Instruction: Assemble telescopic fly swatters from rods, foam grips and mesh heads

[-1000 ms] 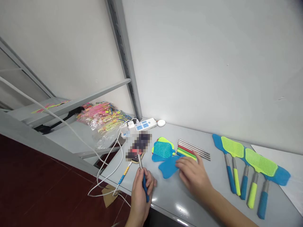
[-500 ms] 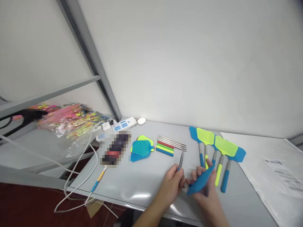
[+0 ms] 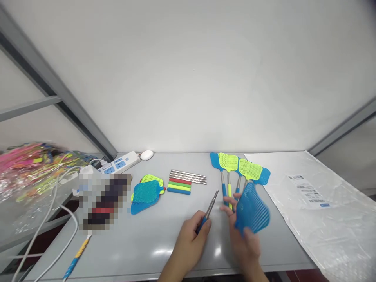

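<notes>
Metal rod [image 3: 212,203] w/ blue grip [image 3: 201,226] is held upper end up in L hand [image 3: 190,237], fingers closed round grip. Blue mesh head [image 3: 253,213] is held in R hand [image 3: 245,241], thumb pressed at lower edge, other fingers partly spread. Swatters [image 3: 250,169] are laid side by side on desk [image 3: 164,235] just beyond R hand; loose rods [image 3: 188,176], coloured grips [image 3: 179,187] & stacked heads [image 3: 145,192] are placed L of them. White pkg [image 3: 311,196] is seen at R.
</notes>
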The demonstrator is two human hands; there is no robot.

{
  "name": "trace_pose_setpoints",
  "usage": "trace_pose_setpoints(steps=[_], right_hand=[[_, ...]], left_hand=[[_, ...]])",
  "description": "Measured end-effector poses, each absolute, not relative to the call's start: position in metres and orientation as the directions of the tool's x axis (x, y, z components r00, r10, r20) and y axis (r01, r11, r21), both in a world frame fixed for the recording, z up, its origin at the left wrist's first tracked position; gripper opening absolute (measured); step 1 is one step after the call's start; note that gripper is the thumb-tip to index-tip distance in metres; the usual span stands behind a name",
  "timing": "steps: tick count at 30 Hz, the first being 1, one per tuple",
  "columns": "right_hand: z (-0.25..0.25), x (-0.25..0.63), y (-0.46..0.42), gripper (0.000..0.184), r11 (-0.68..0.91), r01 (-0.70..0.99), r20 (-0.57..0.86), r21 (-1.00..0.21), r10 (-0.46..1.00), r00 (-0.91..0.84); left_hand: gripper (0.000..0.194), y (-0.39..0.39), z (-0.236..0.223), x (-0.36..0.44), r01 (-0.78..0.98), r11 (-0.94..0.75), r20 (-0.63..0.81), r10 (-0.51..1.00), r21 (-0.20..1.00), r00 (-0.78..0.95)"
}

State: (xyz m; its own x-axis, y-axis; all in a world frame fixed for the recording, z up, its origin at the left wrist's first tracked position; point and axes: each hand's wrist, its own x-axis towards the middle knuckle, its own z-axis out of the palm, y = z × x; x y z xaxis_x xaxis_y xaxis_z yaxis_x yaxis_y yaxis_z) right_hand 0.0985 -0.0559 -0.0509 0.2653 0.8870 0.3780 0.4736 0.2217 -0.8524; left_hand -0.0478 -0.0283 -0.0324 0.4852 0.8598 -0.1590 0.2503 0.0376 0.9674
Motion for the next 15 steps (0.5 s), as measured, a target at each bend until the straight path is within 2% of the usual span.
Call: trace_pose_setpoints(steps=[1, 2, 3, 5, 10, 15], right_hand=[[-0.044, 0.108, -0.056, 0.058, 0.21, 0.383, 0.353, -0.9, 0.866, 0.354], [-0.037, 0.117, -0.055, 0.054, 0.212, 0.198, 0.283, -0.957, 0.832, 0.478], [-0.03, 0.125, -0.053, 0.053, 0.222, 0.025, 0.197, -0.975, 0.797, 0.571], [-0.017, 0.137, -0.047, 0.052, 0.239, -0.15, 0.082, -0.959, 0.745, 0.662], [-0.004, 0.143, -0.038, 0.042, 0.16, -0.303, -0.145, -0.939, 0.617, 0.773], [-0.016, 0.138, -0.041, 0.032, 0.17, -0.341, -0.166, -0.925, 0.624, 0.764]], left_hand=[[0.031, -0.028, -0.03, -0.048, 0.273, 0.012, -0.153, 0.851, 0.962, 0.503], [0.031, -0.028, -0.028, -0.047, 0.291, -0.015, -0.145, 0.84, 0.957, 0.522], [0.031, -0.028, -0.026, -0.047, 0.303, -0.043, -0.135, 0.829, 0.952, 0.542], [0.029, -0.027, -0.022, -0.046, 0.319, -0.09, -0.118, 0.807, 0.944, 0.578], [0.028, -0.024, -0.017, -0.038, 0.396, -0.205, -0.096, 0.779, 0.895, 0.62], [0.029, -0.025, -0.017, -0.035, 0.441, -0.286, -0.087, 0.751, 0.851, 0.654]])
